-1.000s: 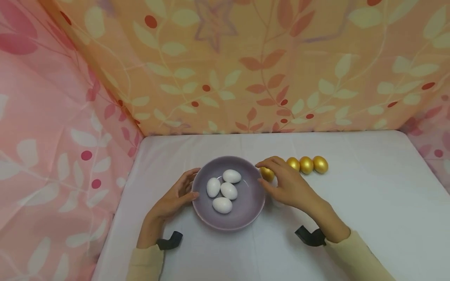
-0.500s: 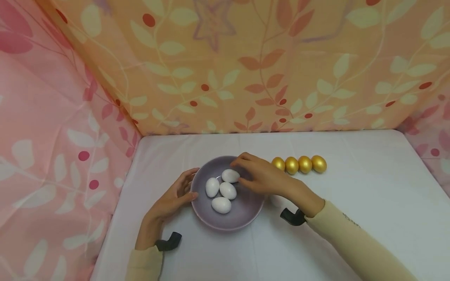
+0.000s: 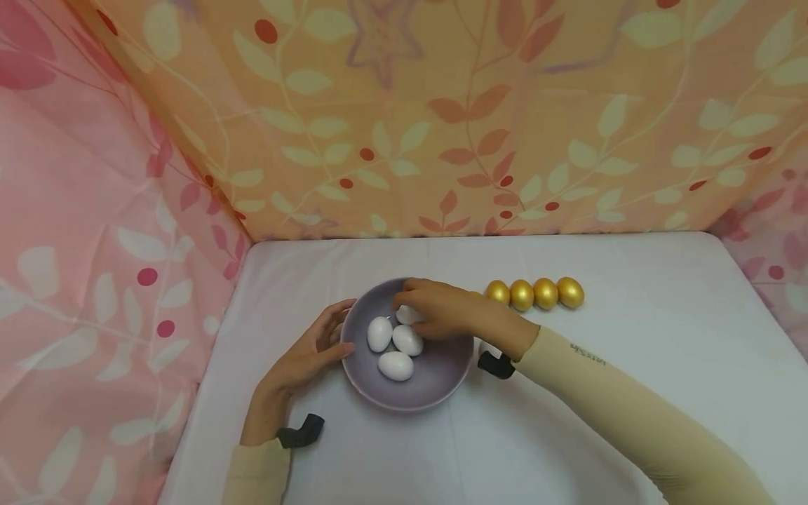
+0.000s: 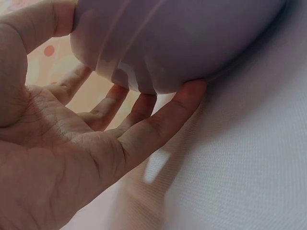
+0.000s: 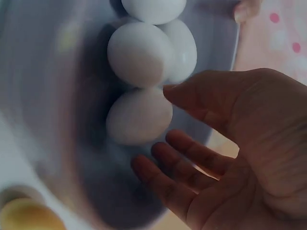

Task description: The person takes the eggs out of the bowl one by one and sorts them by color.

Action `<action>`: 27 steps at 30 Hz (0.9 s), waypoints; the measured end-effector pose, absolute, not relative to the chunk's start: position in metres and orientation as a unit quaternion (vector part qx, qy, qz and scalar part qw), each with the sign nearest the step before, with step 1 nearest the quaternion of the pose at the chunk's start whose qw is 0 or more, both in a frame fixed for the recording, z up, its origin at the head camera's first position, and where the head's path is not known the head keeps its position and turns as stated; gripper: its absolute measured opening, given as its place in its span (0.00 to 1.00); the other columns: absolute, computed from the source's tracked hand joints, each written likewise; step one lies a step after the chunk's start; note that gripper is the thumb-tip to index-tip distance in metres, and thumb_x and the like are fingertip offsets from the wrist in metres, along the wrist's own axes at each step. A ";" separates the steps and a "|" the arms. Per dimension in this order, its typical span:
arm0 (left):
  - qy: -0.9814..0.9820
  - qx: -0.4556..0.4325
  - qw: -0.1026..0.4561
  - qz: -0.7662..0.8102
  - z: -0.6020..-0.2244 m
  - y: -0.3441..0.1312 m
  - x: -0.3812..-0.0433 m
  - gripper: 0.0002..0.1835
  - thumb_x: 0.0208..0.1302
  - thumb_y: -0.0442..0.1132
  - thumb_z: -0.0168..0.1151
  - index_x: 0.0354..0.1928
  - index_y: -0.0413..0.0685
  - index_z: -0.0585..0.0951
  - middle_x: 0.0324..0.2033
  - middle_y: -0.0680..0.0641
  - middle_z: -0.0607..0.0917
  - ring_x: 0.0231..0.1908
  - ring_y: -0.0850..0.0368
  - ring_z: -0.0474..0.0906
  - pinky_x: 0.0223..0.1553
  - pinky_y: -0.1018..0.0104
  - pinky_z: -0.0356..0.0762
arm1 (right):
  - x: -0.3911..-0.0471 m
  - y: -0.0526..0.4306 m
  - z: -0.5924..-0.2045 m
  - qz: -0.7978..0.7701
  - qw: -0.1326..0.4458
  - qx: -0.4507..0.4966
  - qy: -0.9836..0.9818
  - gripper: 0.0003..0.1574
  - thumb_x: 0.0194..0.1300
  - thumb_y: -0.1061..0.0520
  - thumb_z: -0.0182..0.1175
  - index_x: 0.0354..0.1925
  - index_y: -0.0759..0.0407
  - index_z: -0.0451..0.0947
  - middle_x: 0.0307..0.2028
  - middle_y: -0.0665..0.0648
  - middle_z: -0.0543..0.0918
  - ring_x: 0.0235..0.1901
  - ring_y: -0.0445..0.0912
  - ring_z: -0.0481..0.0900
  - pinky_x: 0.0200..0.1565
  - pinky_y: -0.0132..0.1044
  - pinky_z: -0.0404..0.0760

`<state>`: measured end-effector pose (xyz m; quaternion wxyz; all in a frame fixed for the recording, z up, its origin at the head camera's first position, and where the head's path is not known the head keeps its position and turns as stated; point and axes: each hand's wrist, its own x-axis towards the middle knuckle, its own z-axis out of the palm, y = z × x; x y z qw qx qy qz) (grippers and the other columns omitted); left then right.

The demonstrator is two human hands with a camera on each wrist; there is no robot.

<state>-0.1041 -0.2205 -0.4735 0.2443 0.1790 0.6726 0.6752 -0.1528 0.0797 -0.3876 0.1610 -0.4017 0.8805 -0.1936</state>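
"How are the right hand's (image 3: 438, 308) fingers?"
"Spread wide, the far white egg (image 5: 139, 120) just ahead of them, beside the thumb. Contact and long axis are hard to tell."
"And the left hand (image 3: 306, 358)?"
"Farther off, gripping the purple bowl's (image 3: 435, 382) left side. Three other white eggs (image 3: 395, 366) sit inside; golden eggs (image 3: 521, 295) line the surface (image 3: 631, 365) to its right."

Purple bowl (image 3: 438, 372) on white cloth (image 3: 631, 393); we count four white eggs (image 3: 395, 366) inside. Left hand (image 3: 309, 351) holds the bowl at 9 o'clock. Right hand (image 3: 442, 308) is over its 2 o'clock side, partly hiding the 12 o'clock egg (image 3: 407, 315). Gold eggs (image 3: 521, 295) line up outside, toward 2 o'clock.
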 end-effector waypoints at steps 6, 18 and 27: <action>0.676 0.176 0.245 0.672 -0.474 -0.221 -0.104 0.40 0.74 0.29 0.60 0.82 0.56 0.56 0.79 0.40 0.63 0.75 0.52 0.66 0.64 0.68 0.76 | -0.157 0.064 -0.386 -0.149 0.186 -0.389 0.890 0.28 0.62 0.68 0.66 0.60 0.57 0.83 0.54 0.61 0.81 0.56 0.54 0.80 0.62 0.48 0.79; 0.676 0.183 0.246 0.670 -0.475 -0.225 -0.105 0.40 0.75 0.31 0.60 0.82 0.55 0.55 0.79 0.39 0.62 0.72 0.55 0.69 0.62 0.68 0.76 | -0.164 0.049 -0.386 -0.104 0.175 -0.400 0.894 0.19 0.59 0.67 0.72 0.50 0.59 0.85 0.48 0.59 0.83 0.47 0.51 0.81 0.55 0.45 0.81; 0.674 0.183 0.251 0.670 -0.474 -0.222 -0.104 0.40 0.75 0.31 0.61 0.82 0.57 0.56 0.79 0.41 0.61 0.74 0.55 0.67 0.63 0.69 0.75 | -0.163 0.043 -0.388 -0.098 0.187 -0.385 0.899 0.21 0.59 0.68 0.70 0.52 0.56 0.85 0.51 0.59 0.84 0.50 0.53 0.83 0.57 0.47 0.81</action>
